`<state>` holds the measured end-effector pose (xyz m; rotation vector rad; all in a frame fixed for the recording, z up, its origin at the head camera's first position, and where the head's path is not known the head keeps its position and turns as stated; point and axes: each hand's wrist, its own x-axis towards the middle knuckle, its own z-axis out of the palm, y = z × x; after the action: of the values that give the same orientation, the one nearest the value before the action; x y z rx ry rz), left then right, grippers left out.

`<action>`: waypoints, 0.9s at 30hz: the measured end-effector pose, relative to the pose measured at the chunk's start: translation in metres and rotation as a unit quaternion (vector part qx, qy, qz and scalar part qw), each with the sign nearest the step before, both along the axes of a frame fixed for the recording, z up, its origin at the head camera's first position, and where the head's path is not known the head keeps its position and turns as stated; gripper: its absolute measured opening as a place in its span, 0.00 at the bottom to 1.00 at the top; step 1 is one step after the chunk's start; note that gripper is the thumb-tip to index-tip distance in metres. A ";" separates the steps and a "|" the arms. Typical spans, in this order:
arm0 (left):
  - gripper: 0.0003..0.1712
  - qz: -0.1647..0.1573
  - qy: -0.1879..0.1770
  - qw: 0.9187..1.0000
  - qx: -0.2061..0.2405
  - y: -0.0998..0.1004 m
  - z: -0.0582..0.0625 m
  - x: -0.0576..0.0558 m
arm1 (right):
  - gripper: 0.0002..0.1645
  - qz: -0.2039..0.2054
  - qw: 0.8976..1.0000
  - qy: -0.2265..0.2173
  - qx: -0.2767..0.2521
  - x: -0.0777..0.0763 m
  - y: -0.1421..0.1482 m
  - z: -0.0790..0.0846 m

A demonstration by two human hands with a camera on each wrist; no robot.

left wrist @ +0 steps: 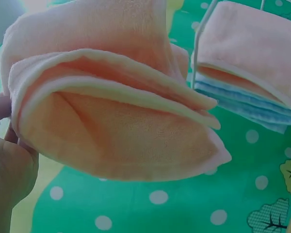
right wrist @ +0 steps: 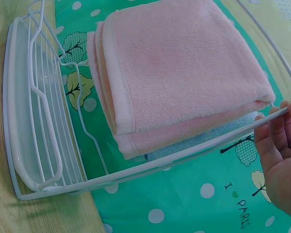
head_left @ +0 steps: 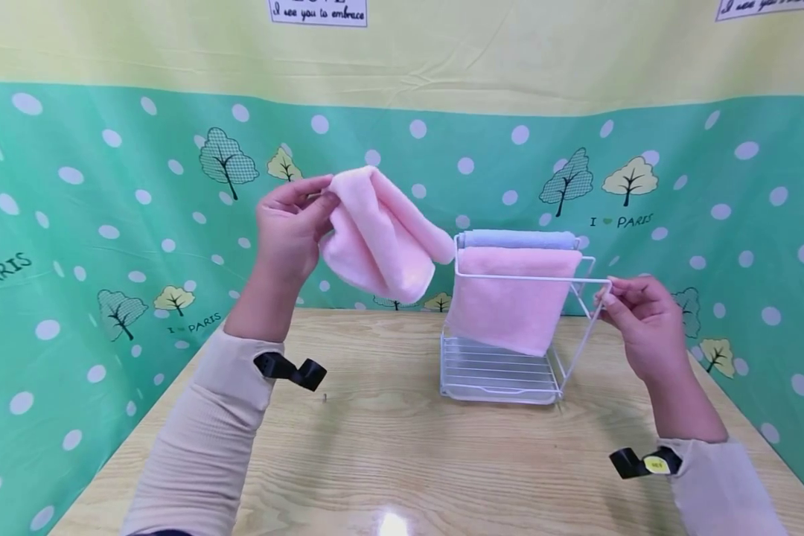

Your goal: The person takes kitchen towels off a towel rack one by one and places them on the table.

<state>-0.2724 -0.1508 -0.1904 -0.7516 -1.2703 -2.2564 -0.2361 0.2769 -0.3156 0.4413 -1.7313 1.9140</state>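
Note:
My left hand pinches a pink towel by one end and holds it in the air left of a white wire rack. The loose end of the cloth sags toward the rack's upper left corner, its folded layers showing in the left wrist view. At the rack's upper right front corner, my right hand grips the white wire between thumb and fingers. Another pink towel hangs folded over the rack's upper part. Behind it hangs a blue towel, mostly hidden by the pink one.
The rack's base has a wire shelf over a pale tray, standing on a wooden table. A green dotted curtain rises behind and at both sides. A tiny object lies on the table left of the rack.

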 end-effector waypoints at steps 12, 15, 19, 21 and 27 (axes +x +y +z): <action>0.14 0.032 -0.041 0.999 -0.013 -0.013 -0.028 -0.005 | 0.13 -0.003 1.000 0.002 0.003 0.000 0.001 0.000; 0.13 0.034 -0.059 0.998 -0.012 -0.015 -0.035 -0.007 | 0.15 -0.001 1.000 0.002 0.008 0.000 0.001 0.000; 0.11 0.044 -0.087 0.995 -0.015 -0.016 -0.047 -0.010 | 0.15 -0.003 1.000 0.002 0.013 -0.001 0.001 0.000; 0.11 0.046 -0.101 0.994 -0.015 -0.016 -0.053 -0.011 | 0.14 -0.002 1.000 0.002 0.012 -0.001 0.001 -0.001; 0.11 0.056 -0.136 0.989 -0.016 -0.015 -0.077 -0.017 | 0.13 0.007 1.000 0.004 0.003 -0.001 0.001 -0.001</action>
<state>-0.2892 -0.1662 -0.2669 -0.3796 -1.4362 -2.3081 -0.2371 0.2778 -0.3164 0.4627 -1.7327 1.9147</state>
